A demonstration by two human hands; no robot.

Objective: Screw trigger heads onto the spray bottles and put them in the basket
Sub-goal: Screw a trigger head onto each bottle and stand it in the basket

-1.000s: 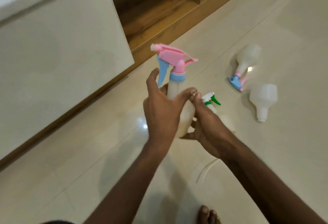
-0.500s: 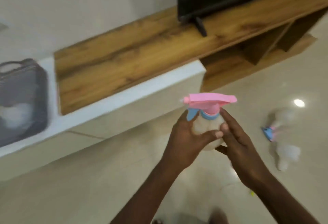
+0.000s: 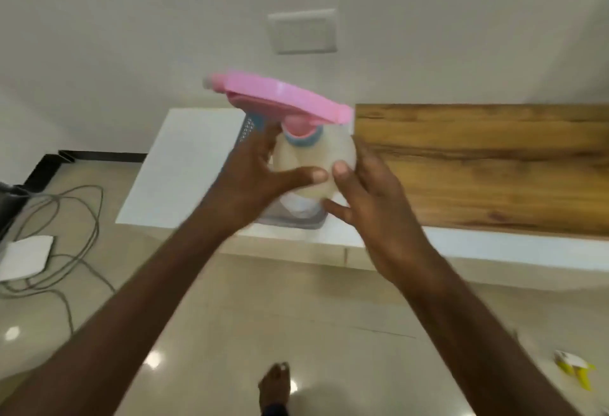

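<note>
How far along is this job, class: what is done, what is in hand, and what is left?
Done: the pink trigger head sits on the spray bottle.
In hand: the left hand and right hand hold that bottle above the basket on the white ledge.
Left: putting it in the basket; a yellow trigger head lies loose on the floor.

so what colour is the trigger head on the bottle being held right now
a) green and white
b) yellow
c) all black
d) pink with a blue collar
d: the trigger head on the bottle is pink on top with a blue collar at the neck. The left hand and the right hand hold the bottle between them.
</note>
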